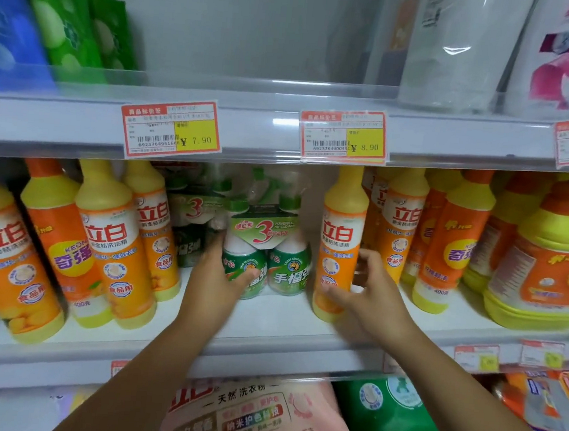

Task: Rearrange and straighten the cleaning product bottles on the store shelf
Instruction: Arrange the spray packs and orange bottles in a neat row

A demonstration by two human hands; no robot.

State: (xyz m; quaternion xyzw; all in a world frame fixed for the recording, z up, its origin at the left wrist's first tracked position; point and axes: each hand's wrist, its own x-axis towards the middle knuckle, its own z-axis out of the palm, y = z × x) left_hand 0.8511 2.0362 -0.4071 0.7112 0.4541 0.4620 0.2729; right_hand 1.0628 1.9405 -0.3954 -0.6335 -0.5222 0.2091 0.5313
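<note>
The shrink-wrapped pack of green-and-white plastic spray bottles (263, 230) probably handled as one fairly heavy, stiff block. Its film looked slippery, so low on the bottle bodies seemed a surer hold than the cardboard collar. It stood mid-shelf, turned slightly off square. The left hand (215, 278) gripped its left bottle, thumb across the front and fingers wrapped behind.

Just to its right, with a gap between, the tall orange plastic dish-soap bottle with yellow shoulder and base (341, 241) stood upright. It was likely full, rigid and smooth, and best taken round the waist. The right hand (372, 295) clasped its lower half, thumb on the label and fingers curled round the far side.

Both stood on the white shelf board (267, 320), between rows of similar orange bottles (108, 244).
</note>
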